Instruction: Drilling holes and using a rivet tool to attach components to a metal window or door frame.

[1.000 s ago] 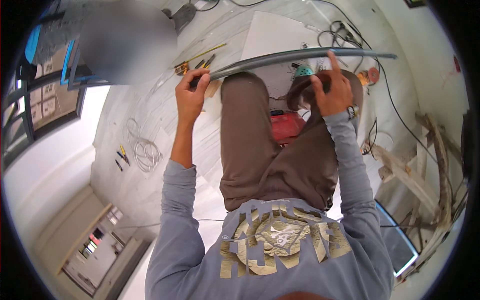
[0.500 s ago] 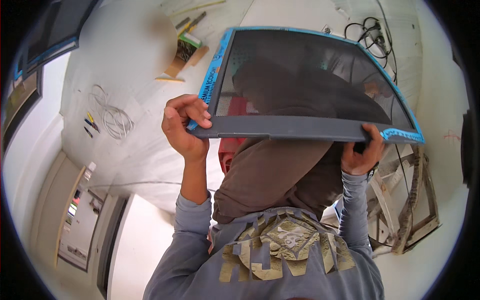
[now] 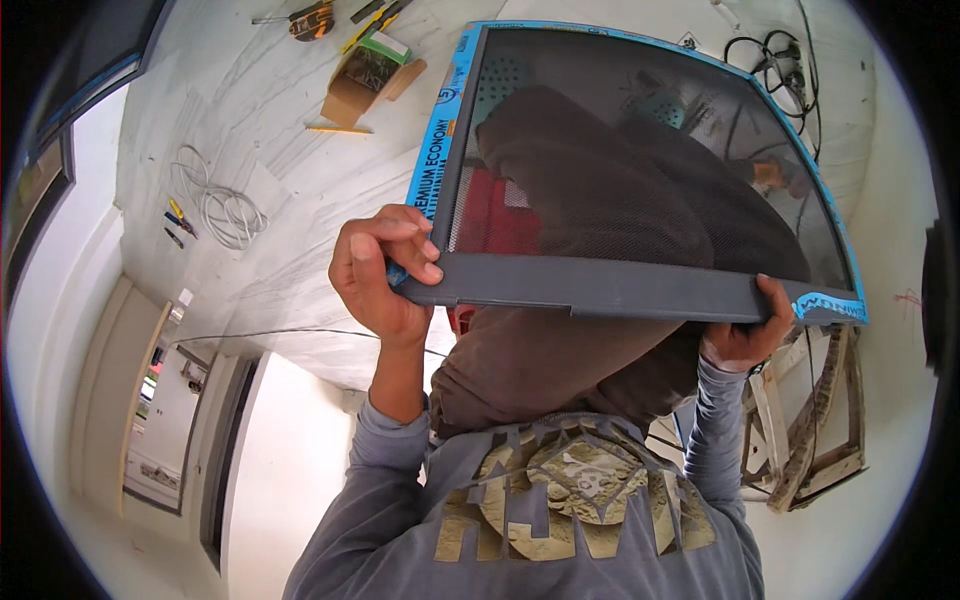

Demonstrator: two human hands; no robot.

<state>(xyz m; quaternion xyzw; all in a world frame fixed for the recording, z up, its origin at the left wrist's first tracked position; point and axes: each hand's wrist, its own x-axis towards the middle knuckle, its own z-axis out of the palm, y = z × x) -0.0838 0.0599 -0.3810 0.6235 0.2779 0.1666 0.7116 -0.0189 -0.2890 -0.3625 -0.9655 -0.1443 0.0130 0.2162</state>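
Observation:
Over my bent legs lies a mesh screen panel (image 3: 600, 150) in a dark grey metal frame, tilted with its near edge toward me. Blue printed protective film covers its outer left, far and right edges. At the near left corner my left hand (image 3: 385, 270) is closed on the frame, its thumb raised and fingertips on the grey bar (image 3: 570, 285). My right hand (image 3: 750, 330) grips the same bar near its right end, fingers over the top and palm beneath. Through the dark mesh my brown trousers and something red show dimly.
On the pale marbled floor (image 3: 300, 180) lie an open cardboard box (image 3: 343, 107), a pencil (image 3: 338, 130), an orange-and-black tool (image 3: 311, 20) and a coil of white cable (image 3: 228, 215). Black cords (image 3: 785, 75) lie at the far right. A rough wooden stand (image 3: 800, 430) is beside my right arm.
The panel and both hands sit slightly lower and further right in the picture, and more of the mesh face shows. Both hands keep their hold. The orange-and-black tool has come into sight.

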